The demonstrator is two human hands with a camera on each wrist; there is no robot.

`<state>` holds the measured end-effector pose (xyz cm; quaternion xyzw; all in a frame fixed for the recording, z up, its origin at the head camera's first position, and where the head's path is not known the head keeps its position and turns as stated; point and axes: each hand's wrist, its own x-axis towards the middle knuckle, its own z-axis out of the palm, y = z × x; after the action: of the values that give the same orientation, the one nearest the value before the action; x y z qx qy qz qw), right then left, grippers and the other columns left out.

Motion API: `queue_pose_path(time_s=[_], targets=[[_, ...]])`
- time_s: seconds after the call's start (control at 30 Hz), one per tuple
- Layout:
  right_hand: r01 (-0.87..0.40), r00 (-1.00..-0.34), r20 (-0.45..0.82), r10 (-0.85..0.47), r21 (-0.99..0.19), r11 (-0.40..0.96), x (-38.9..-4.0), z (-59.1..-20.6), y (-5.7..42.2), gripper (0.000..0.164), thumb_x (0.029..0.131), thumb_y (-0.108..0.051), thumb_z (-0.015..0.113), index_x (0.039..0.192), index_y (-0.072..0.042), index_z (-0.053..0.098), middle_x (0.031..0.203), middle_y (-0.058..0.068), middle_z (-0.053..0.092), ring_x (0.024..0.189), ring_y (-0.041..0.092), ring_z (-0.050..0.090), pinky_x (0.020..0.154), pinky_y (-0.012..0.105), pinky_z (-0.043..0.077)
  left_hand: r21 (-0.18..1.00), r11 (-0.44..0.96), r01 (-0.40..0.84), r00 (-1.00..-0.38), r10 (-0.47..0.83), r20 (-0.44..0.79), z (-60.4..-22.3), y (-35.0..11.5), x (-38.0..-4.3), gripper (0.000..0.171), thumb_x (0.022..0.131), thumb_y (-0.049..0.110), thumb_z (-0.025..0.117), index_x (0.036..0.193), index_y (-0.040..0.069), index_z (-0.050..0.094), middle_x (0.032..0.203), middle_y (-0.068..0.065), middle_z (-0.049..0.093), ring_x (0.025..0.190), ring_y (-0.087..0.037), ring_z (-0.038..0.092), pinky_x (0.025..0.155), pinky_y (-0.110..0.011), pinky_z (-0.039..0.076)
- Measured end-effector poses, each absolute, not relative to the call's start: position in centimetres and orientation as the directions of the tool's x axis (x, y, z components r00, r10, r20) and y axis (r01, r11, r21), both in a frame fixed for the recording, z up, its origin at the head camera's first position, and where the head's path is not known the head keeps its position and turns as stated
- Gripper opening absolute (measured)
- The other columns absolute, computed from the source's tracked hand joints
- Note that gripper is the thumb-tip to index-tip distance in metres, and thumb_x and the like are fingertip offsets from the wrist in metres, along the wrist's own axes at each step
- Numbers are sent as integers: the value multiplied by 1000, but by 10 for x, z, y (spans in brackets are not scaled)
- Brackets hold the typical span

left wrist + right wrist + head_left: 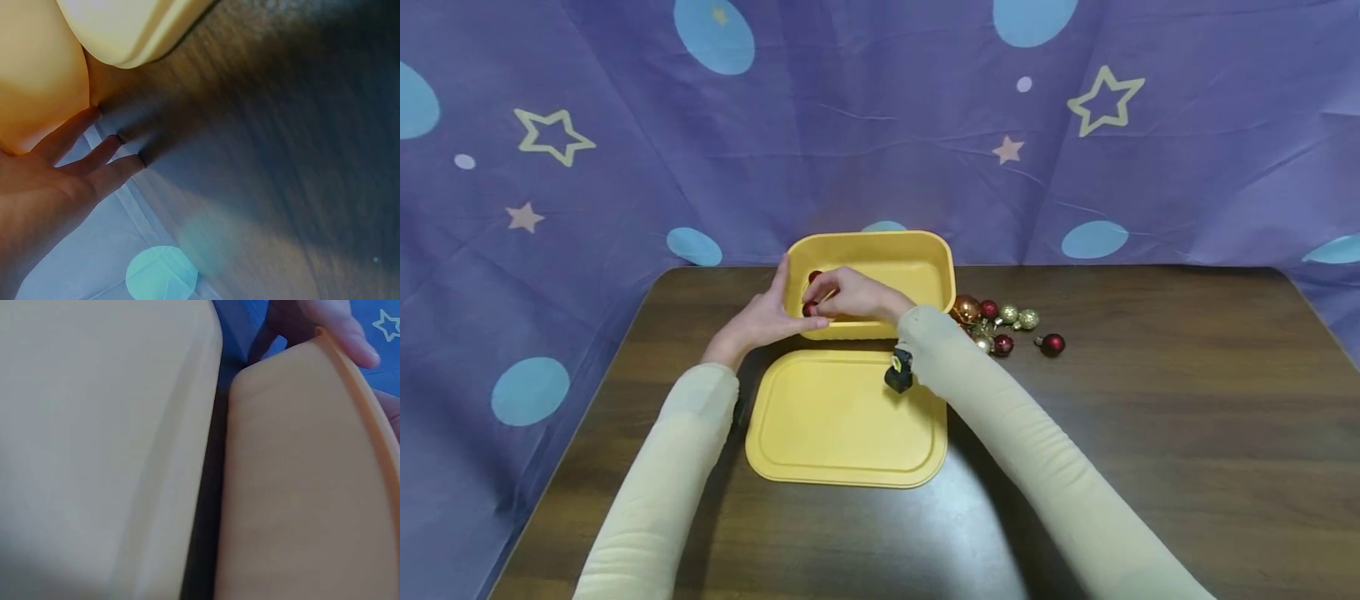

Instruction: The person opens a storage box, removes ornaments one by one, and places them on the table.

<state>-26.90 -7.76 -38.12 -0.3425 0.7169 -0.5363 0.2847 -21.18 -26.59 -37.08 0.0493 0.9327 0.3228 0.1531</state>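
My left hand (pixel 762 315) spans the left corner of a yellow box (pixel 880 329), thumb along its rim and straight fingers (pixel 103 164) against the outside. Inside the box is my right hand (pixel 857 293), its fingertips pinching a small red Christmas bauble (pixel 809 309). Another red bauble (pixel 815 276) shows behind those fingers, by the box's left wall. In the right wrist view, the box wall (pixel 306 469) hides my right hand and the bauble. The yellow lid (pixel 842 417) lies flat in front of the box, below my right wrist.
Right of the box lie several baubles: a copper one (pixel 967 309), gold ones (pixel 1028 319) and red ones (pixel 1003 345). A single red bauble (pixel 1053 344) sits farther right. The wooden table (pixel 1150 433) meets a purple star-patterned cloth (pixel 880 125) behind.
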Motion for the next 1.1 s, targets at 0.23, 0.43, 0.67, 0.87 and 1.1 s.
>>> queue_pose_path(time_s=[0.23,0.43,0.67,0.87,1.1], targets=[[-166,-636,-23,-771,-972,166,-266,-374,-67,33,89,7,60,122,9,56,111,17,61,96,24,60,84,33,51,616,787,-7,-948,191,-255,-369,-265,-211,125,80,52,74,151,17,-23,152,-31,20,128,-49,37,105,-56,30],[-234,-655,15,-755,-955,184,-264,-365,-57,43,90,4,59,133,6,51,116,17,57,102,30,60,84,35,52,617,787,-16,-946,187,-264,-369,-265,-212,123,81,53,73,150,19,-24,152,-30,20,128,-49,38,105,-57,30],[-301,-662,61,-747,-935,190,-260,-361,-42,38,91,3,60,129,3,58,123,16,61,108,25,60,90,27,47,607,794,-33,-942,177,-283,-367,-265,-211,125,80,56,72,150,21,-25,151,-31,23,128,-50,36,105,-59,28],[-270,-681,79,-728,-951,150,-249,-354,-30,33,92,3,59,125,2,61,120,13,62,104,23,61,89,28,48,627,779,-29,-946,182,-270,-367,-265,-212,126,79,57,73,151,22,-24,151,-29,25,128,-47,39,105,-58,29],[-231,-723,82,-686,-964,129,-240,-350,-19,33,90,2,62,123,1,60,118,12,60,101,28,64,82,28,51,634,772,-53,-940,175,-292,-367,-264,-210,126,78,57,73,150,23,-25,153,-28,21,131,-47,35,106,-58,27]])
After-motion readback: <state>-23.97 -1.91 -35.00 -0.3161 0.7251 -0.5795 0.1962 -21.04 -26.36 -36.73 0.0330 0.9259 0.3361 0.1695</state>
